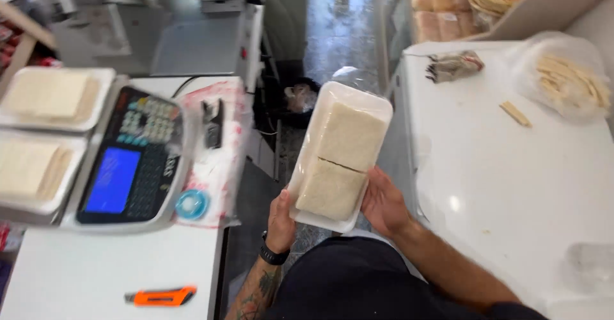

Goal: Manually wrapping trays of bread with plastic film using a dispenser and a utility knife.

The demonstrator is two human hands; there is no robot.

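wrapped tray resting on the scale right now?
No, both hands, left hand and right hand, hold the wrapped tray in the air, apart from the scale.

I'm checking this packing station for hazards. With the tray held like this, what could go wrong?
The wrapped tray is held over the floor gap between the tables by the left hand and right hand at its near end only; it could tip. The orange utility knife lies loose near the table edge.

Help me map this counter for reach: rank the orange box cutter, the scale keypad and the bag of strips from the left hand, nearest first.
From the left hand:
1. Orange box cutter, lower left counter.
2. Scale keypad, left.
3. Bag of strips, far right counter.
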